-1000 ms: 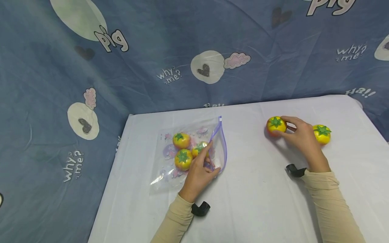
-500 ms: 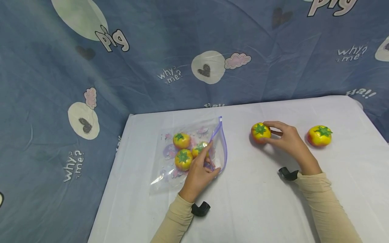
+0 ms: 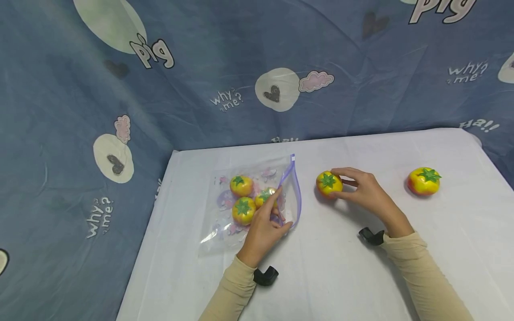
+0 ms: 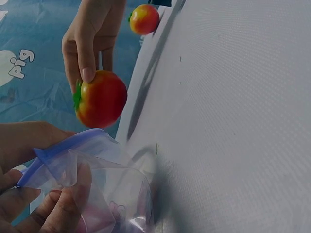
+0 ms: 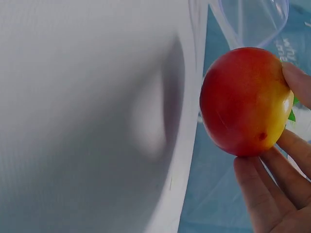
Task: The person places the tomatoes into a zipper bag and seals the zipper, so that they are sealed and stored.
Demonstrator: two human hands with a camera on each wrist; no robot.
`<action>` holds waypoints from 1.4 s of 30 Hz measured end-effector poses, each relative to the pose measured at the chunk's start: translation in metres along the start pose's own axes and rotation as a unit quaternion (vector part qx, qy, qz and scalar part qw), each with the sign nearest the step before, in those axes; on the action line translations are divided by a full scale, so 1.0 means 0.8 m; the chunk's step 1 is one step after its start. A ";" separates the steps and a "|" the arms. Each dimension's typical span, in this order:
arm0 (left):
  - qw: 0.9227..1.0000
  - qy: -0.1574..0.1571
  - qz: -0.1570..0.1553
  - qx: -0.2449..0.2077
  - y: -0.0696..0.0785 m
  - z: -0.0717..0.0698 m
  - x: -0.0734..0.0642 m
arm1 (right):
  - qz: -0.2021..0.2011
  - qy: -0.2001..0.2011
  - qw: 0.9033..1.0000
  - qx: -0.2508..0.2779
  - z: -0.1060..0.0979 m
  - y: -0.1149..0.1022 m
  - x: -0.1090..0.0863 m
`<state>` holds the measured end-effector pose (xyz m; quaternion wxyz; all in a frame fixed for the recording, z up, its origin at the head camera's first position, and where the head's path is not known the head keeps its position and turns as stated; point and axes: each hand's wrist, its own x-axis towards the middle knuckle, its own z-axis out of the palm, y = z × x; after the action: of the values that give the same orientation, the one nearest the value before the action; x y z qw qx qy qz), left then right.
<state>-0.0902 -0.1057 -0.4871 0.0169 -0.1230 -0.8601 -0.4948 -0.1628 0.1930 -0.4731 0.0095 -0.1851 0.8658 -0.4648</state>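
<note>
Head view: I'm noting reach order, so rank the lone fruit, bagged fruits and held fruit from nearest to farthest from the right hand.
1. Held fruit: pinched by the right hand.
2. Lone fruit: off to that hand's right.
3. Bagged fruits: farthest, to its left, inside the bag.

Left grip (image 3: 262,229): thumb and forefinger parted. Right grip (image 3: 363,191): pinching, thumb opposite fingers. Both sleeved forearms (image 3: 425,276) extended.
</note>
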 end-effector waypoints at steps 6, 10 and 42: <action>1.000 0.000 -0.001 0.004 0.000 0.001 0.001 | -0.028 -0.008 0.999 0.017 0.015 -0.006 0.001; 1.000 -0.001 -0.001 0.003 -0.001 0.001 0.001 | -0.054 -0.013 0.998 0.034 0.027 -0.011 0.002; 0.999 -0.001 0.021 0.028 0.000 0.002 -0.001 | -0.118 -0.048 0.992 0.017 0.081 -0.042 0.020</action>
<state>-0.0892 -0.1045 -0.4879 0.0297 -0.1406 -0.8710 -0.4699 -0.1553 0.1188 -0.4803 -0.0001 -0.3078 0.8283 -0.4681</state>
